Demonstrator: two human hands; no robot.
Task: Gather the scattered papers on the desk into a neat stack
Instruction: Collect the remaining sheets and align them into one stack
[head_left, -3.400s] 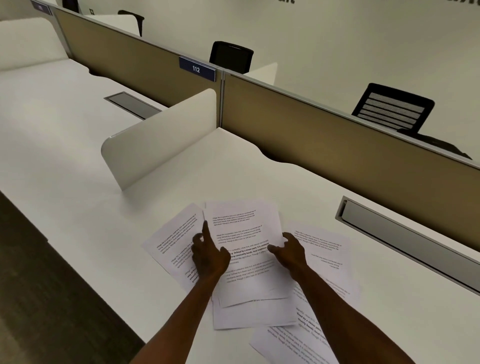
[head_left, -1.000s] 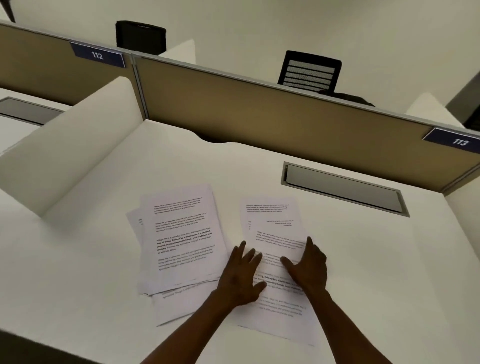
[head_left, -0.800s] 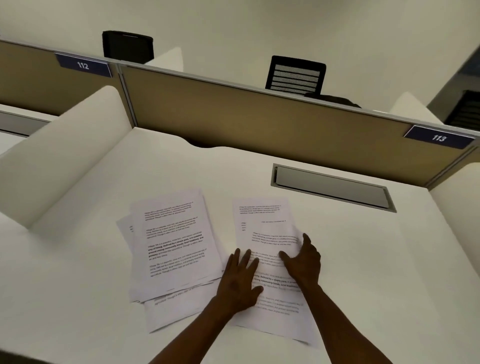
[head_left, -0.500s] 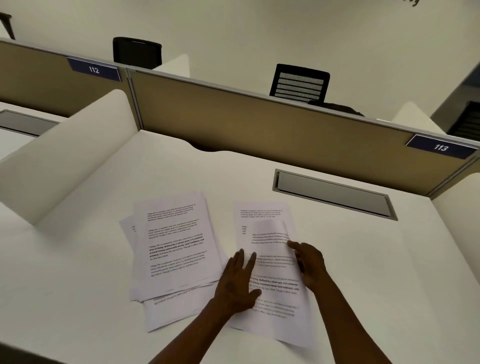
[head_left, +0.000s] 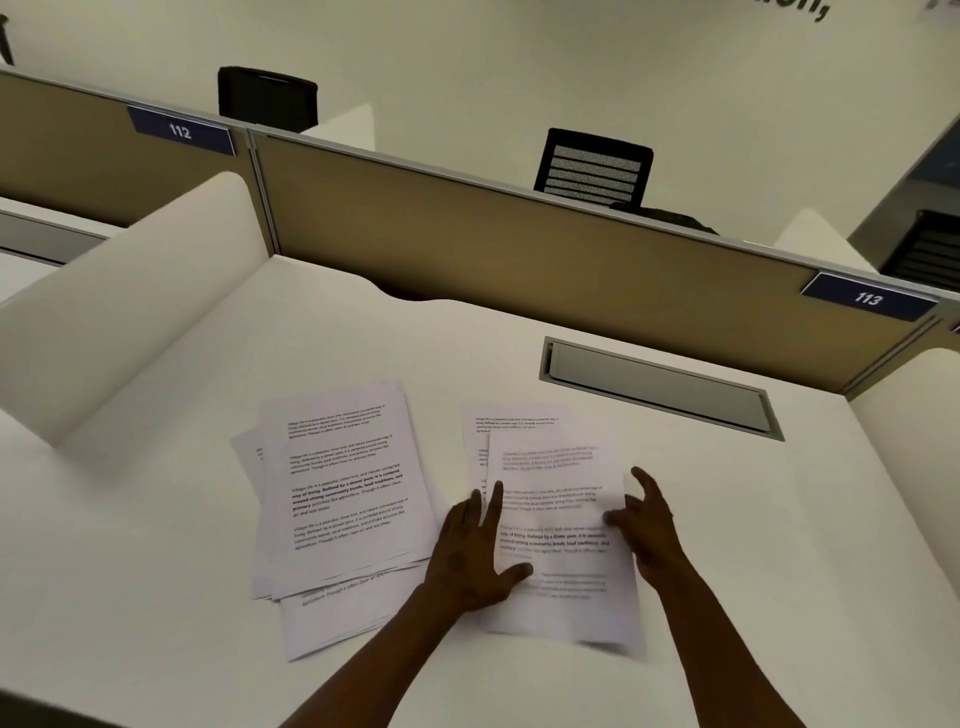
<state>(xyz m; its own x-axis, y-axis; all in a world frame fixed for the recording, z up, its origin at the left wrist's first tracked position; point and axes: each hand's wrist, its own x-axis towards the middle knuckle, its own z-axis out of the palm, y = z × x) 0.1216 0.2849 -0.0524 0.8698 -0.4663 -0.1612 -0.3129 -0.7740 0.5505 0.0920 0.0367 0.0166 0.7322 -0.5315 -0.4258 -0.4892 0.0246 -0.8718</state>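
White bench (head_left: 156, 545) carries everything here, walled at the far left by a pale curved divider (head_left: 135, 322); a tan partition (head_left: 519, 249) runs along the back with a blue tag reading 112 (head_left: 180, 131) at its left; near the middle-left of the bench lies a loose pile of printed papers (head_left: 343, 488), fanned so that several edges and corners stick out below and to the left (the sheets are plainly not squared up); just beside it, apart by a narrow strip of bench, the left hand (head_left: 470, 551) lies flat with its fingers spread, its grip open, the thumb and fingertips pressing on the left edge of a second, smaller set of sheets (head_left: 561, 519); that set has a top sheet lying askew over another whose upper edge shows behind it, and its print looks blurred; the right hand (head_left: 649, 525) sits at the right edge of the same sheets, fingers loosely curled and parted, thumb touching the paper, nothing pinched that I can tell; beyond it a grey recessed cable tray (head_left: 660, 384) is set into the bench; a tag reading 113 (head_left: 868, 297) sits at the partition's right end; black chair backs (head_left: 595, 169) show behind.
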